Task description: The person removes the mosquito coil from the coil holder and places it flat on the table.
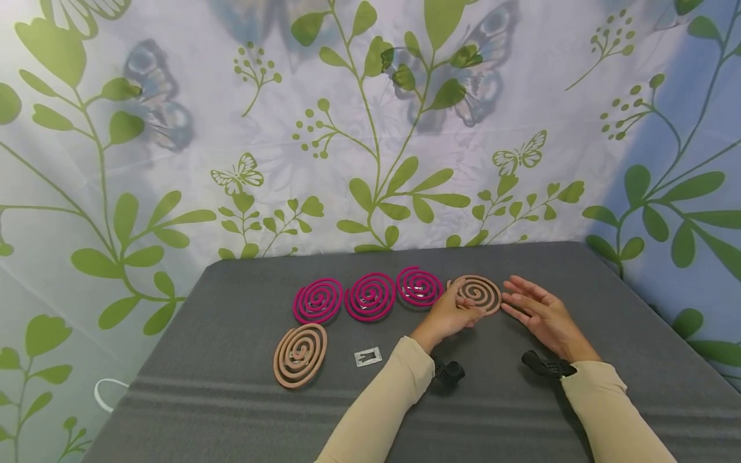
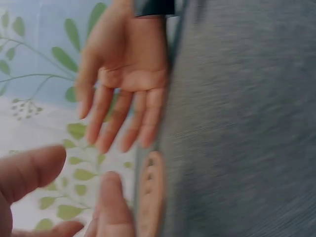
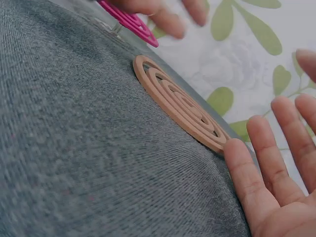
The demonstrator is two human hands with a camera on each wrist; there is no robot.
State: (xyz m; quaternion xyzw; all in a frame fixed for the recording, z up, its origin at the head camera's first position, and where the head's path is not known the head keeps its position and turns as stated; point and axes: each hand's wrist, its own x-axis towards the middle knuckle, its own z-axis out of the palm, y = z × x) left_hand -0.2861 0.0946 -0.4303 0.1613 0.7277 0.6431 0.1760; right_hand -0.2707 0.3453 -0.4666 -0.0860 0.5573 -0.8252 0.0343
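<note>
Handle tan coil as prob. light, stiff, brittle; lift by rim. Note L grip & R grip loosely spread, empty.

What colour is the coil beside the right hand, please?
That coil is tan, clearest in the right wrist view.

So there's this big white curtain hanging behind a dark grey cloth-covered table, printed with green leaves, little green butterflies and blurrier blue-grey ones. It goes bluish on the right. Also some white loop by the table's left edge, can't tell what it is.
</note>
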